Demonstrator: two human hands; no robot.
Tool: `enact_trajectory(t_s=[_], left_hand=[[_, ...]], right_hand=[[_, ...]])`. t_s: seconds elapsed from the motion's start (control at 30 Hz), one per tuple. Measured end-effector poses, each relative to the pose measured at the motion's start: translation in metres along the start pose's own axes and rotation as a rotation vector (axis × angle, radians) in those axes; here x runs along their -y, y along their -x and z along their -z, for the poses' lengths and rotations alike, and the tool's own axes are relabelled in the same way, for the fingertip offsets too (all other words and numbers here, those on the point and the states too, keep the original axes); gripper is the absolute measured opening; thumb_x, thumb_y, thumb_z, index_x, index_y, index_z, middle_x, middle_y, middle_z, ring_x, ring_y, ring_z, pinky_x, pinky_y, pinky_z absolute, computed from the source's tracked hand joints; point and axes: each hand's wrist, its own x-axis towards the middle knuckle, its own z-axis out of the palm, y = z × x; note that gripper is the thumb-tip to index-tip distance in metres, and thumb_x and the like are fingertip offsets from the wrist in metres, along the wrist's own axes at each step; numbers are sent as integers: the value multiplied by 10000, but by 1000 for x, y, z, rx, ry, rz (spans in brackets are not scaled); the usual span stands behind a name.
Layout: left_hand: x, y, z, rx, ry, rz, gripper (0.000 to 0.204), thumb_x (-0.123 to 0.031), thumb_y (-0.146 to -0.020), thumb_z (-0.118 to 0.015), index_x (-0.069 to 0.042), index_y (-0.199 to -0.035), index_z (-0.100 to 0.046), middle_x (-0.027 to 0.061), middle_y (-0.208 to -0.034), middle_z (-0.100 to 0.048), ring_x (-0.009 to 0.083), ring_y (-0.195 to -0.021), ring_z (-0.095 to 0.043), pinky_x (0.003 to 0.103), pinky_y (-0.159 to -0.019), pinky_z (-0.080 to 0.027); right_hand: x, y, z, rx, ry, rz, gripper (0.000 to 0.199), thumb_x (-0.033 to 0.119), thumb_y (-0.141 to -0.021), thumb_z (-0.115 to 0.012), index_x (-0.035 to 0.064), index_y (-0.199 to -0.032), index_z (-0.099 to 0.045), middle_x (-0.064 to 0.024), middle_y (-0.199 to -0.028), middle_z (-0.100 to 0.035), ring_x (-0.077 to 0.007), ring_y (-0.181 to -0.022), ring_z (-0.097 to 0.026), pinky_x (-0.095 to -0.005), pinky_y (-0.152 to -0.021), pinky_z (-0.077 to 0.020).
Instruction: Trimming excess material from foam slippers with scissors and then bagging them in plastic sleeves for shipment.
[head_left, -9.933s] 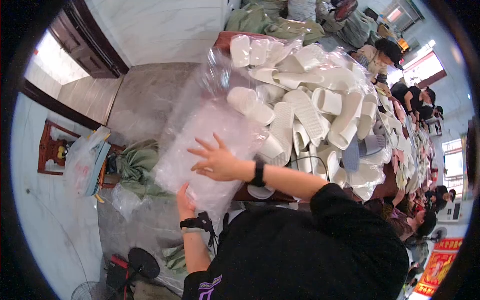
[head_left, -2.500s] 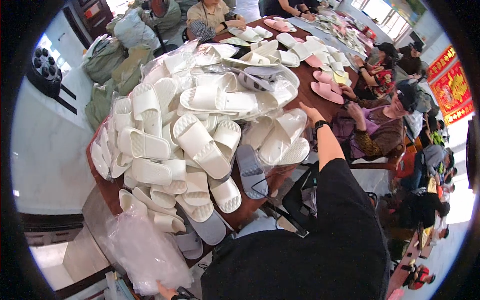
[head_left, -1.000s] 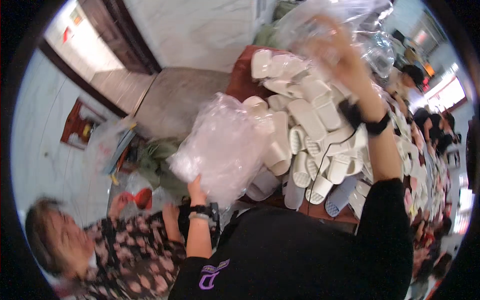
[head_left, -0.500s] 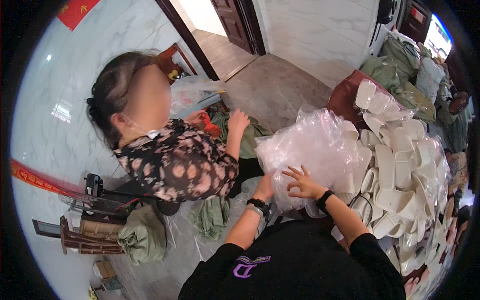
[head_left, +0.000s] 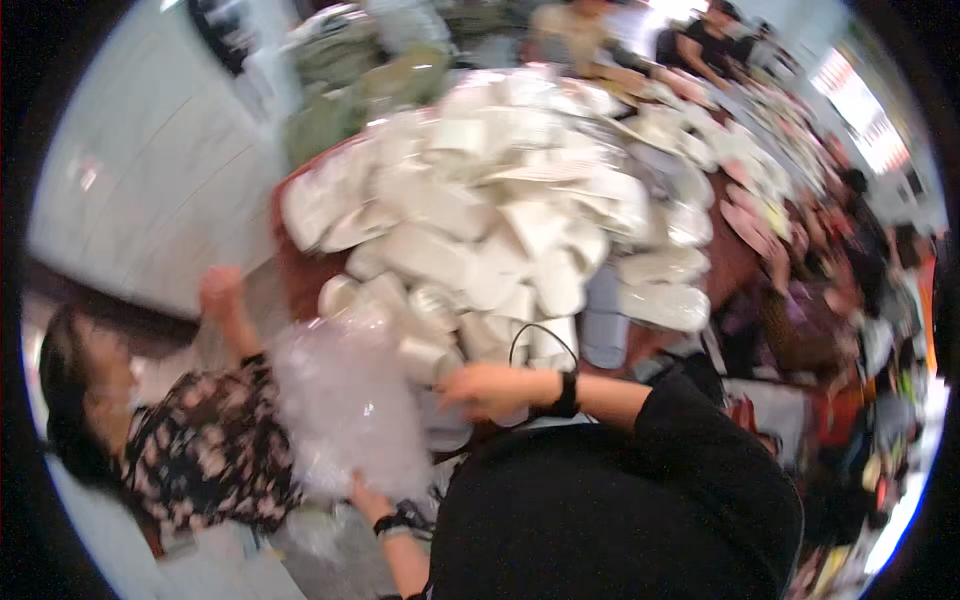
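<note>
A stack of clear plastic bags lies at the left, between the table's near edge and the person in the flowered top. My left hand grips its lower edge, with the fingers partly hidden behind the plastic. My right hand is to the right of the bags, beside the near edge of a large heap of white slippers. Motion smears its fingers, so whether it holds anything does not show. Many of the slippers sit in clear wrapping. A grey-blue slipper lies to the right of them.
The slippers cover a reddish-brown table. A person in a flowered top is close on my left, one hand raised. Green sacks stand beyond the table. Other people work along its far and right sides, near pink slippers.
My view has swung right toward the table, so the heap now fills the middle. My right hand has left the bags and moved over to the slippers; my left stays at the bags.
</note>
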Motion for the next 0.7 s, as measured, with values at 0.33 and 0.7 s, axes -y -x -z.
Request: enact_trajectory(t_s=[0.33,0.7], left_hand=[[10,-49,-34,284,-520,-215,466,-189,-888,-497,57,-1274,-412,195,-1244,-473,298,-1112,-470,401,-971,-376],[-6,-30,16,169,-545,-385,451,-281,-895,-525,55,-1193,-488,167,-1138,-546,290,-1004,-542,403,-890,-439]], right_hand=[[-167,574,92,-1897,121,-1515,716,480,-758,-666,-82,-1172,-509,-203,-1012,-633,-306,-942,-611,-378,-835,-470],[-116,350,260,-1299,174,-815,207,210,-850,-611,14,-915,-635,-67,-699,-606,-139,-619,-517,-297,-576,-432]])
